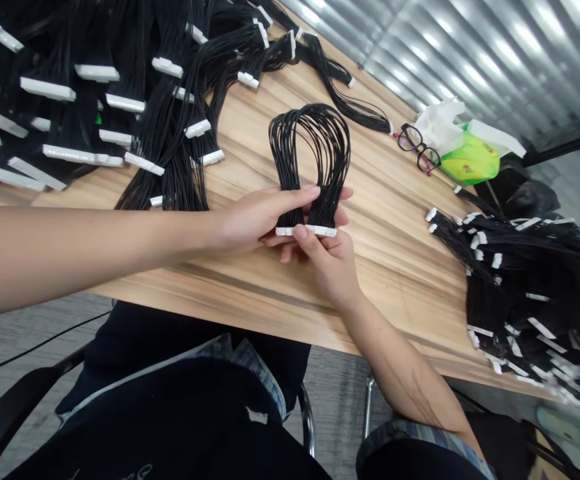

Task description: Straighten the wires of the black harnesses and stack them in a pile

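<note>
Mid-frame, above the light wood-grain table [385, 233], we found one looped harness of thin black wires [334, 167] held in both hands, its bend toward the top of the frame. The left hand [257, 217] grasped the wires, thumb laid across the front; the right hand [335, 267] pinched the lower end, its thumb on the white plastic connector edge [323, 231]. We could not tell whether this was one connector or two side by side, the thumb covering the middle.

As to progress, we judged this single piece to be in hand and not yet set down. A large heap of black wire bundles with white connectors [163, 133] filled the upper left; a second heap of similar black bundles with white ends [500, 293] lay at the lower right. Which heap was handled and which was waiting, we could not tell; much apparently remained.
</note>
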Available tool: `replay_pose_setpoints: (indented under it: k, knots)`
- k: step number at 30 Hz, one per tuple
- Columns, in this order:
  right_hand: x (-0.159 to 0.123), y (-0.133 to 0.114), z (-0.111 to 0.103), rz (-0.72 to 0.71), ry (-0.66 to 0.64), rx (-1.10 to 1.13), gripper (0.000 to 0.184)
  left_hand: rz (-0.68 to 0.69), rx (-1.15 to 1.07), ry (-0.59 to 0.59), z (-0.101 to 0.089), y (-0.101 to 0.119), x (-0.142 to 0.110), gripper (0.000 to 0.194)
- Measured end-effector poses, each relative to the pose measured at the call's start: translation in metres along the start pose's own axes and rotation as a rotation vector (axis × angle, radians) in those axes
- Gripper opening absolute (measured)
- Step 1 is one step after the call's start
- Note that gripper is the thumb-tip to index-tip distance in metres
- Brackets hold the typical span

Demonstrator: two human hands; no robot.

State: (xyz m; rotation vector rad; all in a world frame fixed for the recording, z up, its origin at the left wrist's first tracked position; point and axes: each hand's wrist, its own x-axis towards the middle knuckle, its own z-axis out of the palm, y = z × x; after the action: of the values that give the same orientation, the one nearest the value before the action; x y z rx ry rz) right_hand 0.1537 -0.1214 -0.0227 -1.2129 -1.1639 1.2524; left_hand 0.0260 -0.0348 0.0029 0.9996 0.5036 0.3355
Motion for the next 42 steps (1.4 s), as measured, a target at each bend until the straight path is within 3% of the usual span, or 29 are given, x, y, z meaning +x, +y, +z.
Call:
replay_pose_setpoints:
  k: [3, 6, 7, 9, 11, 13, 15, 21, 23, 28, 35, 39, 42]
  knots:
    - [-0.001, 0.004, -0.002, -0.002, 0.014, 0.062, 0.041, -0.039, 0.233, -0.007, -0.001, 0.007, 0.001, 0.053]
    - [-0.003, 0.003, -0.005, -0.028, 0.096, 0.094, 0.039, -0.082, 0.623, 0.039, -0.012, 0.025, -0.003, 0.050]
    - [-0.004, 0.002, -0.006, -0.030, 0.126, 0.094, 0.039, -0.011, 0.786, 0.108, -0.018, 0.032, -0.006, 0.048]
    - [-0.006, -0.002, -0.008, -0.032, 0.168, 0.085, 0.039, 0.257, 1.072, 0.269, -0.029, 0.046, -0.016, 0.046]
    - [-0.009, -0.006, -0.008, -0.030, 0.182, 0.072, 0.040, 0.491, 1.213, 0.228, -0.037, 0.054, -0.025, 0.043]
    - [-0.012, -0.007, -0.007, -0.019, 0.160, 0.066, 0.040, 0.572, 1.208, 0.130, -0.043, 0.055, -0.033, 0.042]
    - [-0.015, -0.006, -0.007, 0.017, 0.129, 0.067, 0.040, 0.569, 1.162, 0.099, -0.046, 0.054, -0.034, 0.037]
    - [-0.015, 0.002, -0.009, 0.058, 0.072, 0.116, 0.035, 0.312, 1.018, -0.118, -0.052, 0.052, -0.016, 0.028]
    - [-0.014, 0.003, -0.009, 0.051, 0.096, 0.093, 0.035, 0.295, 1.023, -0.102, -0.054, 0.050, -0.014, 0.027]
    - [-0.014, 0.002, -0.006, 0.009, 0.205, 0.084, 0.030, 0.520, 1.001, -0.075, -0.058, 0.043, -0.016, 0.039]
    - [-0.014, -0.003, 0.000, 0.020, 0.287, -0.001, 0.034, 0.192, 0.916, 0.073, -0.043, 0.045, -0.011, 0.008]
    - [-0.009, -0.001, -0.006, -0.010, 0.371, 0.003, 0.036, 0.358, 1.001, 0.016, -0.040, 0.047, -0.016, 0.030]
    - [-0.003, 0.000, -0.014, -0.050, 0.447, -0.002, 0.035, 0.530, 1.145, -0.141, -0.044, 0.041, -0.022, 0.048]
